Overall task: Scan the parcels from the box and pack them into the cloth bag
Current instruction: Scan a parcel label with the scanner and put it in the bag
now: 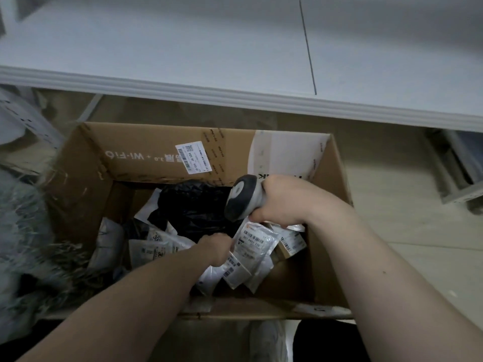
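cardboard box, both of your hands inside

cardboard box [146, 163] sits open on the floor below the white table edge [235, 97]. your right hand [285, 202] is wrapped around the grey scanner [241, 198], head aimed down over the parcels. your left hand [218, 248] pinches a white labelled parcel [254, 244] near the box's right side. a black bag parcel [193, 205] lies behind it.

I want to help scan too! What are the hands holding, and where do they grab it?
The right hand grips the scanner by its handle. The left hand pinches a labelled white parcel at its left edge, inside the box.
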